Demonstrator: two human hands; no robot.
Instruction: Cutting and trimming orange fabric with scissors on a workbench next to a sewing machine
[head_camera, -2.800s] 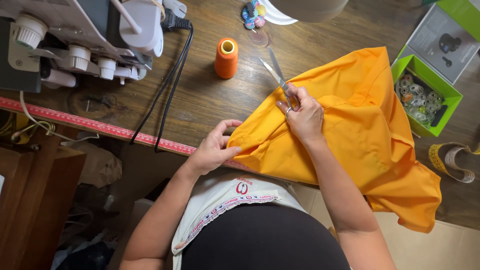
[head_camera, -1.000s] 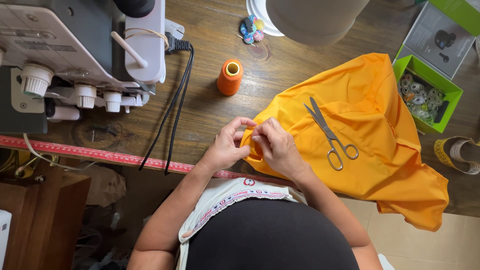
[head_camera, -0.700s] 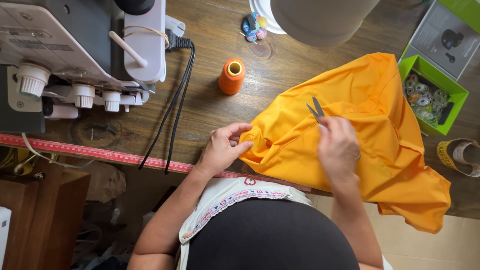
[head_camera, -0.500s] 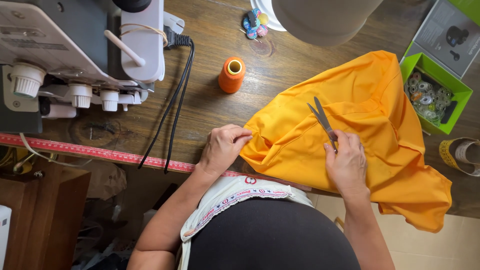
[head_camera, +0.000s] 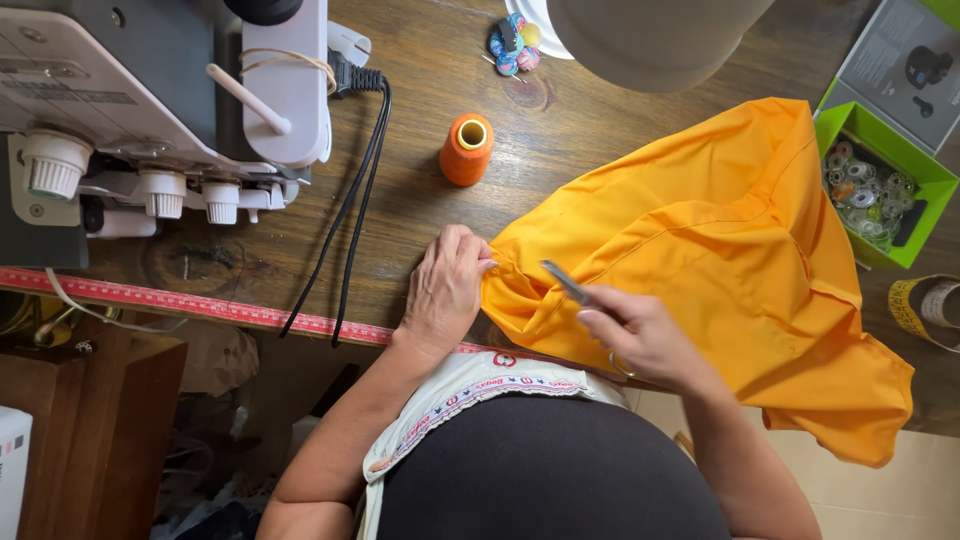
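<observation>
Head view, steeply down, close

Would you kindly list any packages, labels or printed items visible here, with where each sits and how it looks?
Green box: upper right of the table, open, rectangular, bright green, filled with small bobbins.
Box lid: top right corner, flat grey panel with a dark product picture.
Tape measure: along the table's near edge, long red strip.
Roll of tape: right edge, yellow with dark print.
</observation>
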